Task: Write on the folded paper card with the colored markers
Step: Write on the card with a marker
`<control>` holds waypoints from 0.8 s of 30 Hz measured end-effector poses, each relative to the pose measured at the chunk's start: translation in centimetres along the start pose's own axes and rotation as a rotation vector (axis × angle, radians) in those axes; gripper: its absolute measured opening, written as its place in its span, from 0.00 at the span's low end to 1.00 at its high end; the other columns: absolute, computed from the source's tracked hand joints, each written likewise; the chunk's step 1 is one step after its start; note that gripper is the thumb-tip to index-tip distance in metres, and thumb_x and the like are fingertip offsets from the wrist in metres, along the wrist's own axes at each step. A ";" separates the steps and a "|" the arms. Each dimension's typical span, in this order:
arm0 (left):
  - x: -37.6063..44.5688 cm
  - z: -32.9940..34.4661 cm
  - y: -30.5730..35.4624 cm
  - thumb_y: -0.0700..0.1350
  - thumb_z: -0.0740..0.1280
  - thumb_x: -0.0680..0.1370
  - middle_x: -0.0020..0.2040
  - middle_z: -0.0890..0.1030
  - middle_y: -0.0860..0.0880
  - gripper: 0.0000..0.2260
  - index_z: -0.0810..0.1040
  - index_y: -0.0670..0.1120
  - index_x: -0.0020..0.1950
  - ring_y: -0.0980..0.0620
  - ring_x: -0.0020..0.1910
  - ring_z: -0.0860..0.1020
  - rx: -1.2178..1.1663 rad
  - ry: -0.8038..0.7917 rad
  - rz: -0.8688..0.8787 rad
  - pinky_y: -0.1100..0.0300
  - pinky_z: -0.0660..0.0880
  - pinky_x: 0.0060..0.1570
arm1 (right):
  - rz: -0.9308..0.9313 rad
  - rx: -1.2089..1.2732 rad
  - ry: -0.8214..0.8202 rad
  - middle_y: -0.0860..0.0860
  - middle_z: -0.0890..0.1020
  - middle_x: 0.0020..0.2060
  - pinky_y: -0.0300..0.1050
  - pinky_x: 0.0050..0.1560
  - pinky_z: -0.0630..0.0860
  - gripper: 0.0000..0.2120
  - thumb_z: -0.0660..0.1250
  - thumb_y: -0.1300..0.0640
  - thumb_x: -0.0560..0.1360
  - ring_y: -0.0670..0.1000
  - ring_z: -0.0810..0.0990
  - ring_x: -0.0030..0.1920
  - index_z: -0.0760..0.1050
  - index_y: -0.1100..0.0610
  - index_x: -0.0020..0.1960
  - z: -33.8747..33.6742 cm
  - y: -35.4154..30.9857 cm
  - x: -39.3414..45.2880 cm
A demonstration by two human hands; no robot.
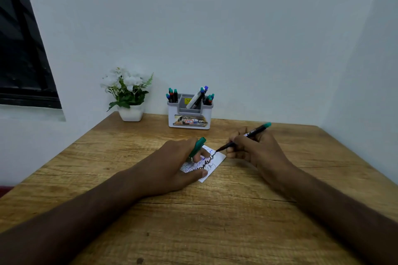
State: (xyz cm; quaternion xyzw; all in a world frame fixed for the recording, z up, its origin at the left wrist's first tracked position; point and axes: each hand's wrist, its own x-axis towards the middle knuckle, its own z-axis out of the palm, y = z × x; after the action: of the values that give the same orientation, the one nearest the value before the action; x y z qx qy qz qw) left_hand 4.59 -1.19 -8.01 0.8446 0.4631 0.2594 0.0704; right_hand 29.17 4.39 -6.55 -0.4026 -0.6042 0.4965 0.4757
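Right at the centre of the frame, a small white folded paper card (217,160) lies flat on the brown wood-grain table (215,221), already covered with lines of blue and dark handwriting. The left hand (181,163) rests on the card's left part, its fingertips and thumb pressing the paper down, while a green marker cap (197,147) is gripped between its fingers and sticks up toward the upper right. The right hand (254,146), just right of the card, pinches a black-barrelled marker with a green end (245,136) in a writing grip; the marker slants from upper right down to lower left, and its dark tip touches the card near the upper right edge, at the end of a thick dark wavy stroke. Both forearms run in from the lower corners of the frame.

Farther back, above the centre of the frame and against the pale wall, stands a white and grey plastic pen holder (189,114) with a printed label on its front, holding several markers with green, blue and red caps. To its left sits a white pot of artificial white flowers with green leaves (129,97). A dark window (21,49) fills the upper left of the frame.
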 end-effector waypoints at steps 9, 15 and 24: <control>0.3 0.3 -0.2 0.60 0.69 0.80 0.52 0.71 0.79 0.16 0.77 0.51 0.61 0.69 0.54 0.73 0.031 -0.015 0.003 0.73 0.66 0.47 | -0.024 -0.288 0.004 0.59 0.87 0.35 0.55 0.50 0.87 0.06 0.74 0.59 0.77 0.56 0.87 0.37 0.84 0.63 0.48 0.9 0.3 -0.4; 0.3 0.4 -0.2 0.61 0.69 0.80 0.46 0.74 0.67 0.13 0.74 0.56 0.56 0.66 0.50 0.74 0.025 -0.027 -0.028 0.71 0.64 0.43 | -0.043 -0.416 0.002 0.55 0.88 0.35 0.53 0.50 0.87 0.07 0.72 0.56 0.78 0.52 0.87 0.36 0.84 0.61 0.47 1.2 0.4 -0.4; 0.2 0.2 -0.1 0.62 0.69 0.80 0.47 0.76 0.62 0.13 0.73 0.56 0.55 0.64 0.49 0.74 0.022 -0.046 -0.037 0.67 0.67 0.45 | -0.035 -0.443 -0.010 0.55 0.89 0.37 0.53 0.51 0.87 0.05 0.72 0.56 0.79 0.56 0.89 0.41 0.84 0.57 0.47 1.0 0.1 -0.5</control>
State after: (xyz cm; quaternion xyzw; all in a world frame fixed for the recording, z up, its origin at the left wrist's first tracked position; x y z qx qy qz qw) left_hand 4.68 -0.95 -8.18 0.8423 0.4799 0.2331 0.0765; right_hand 28.29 3.75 -6.73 -0.4843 -0.7077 0.3453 0.3812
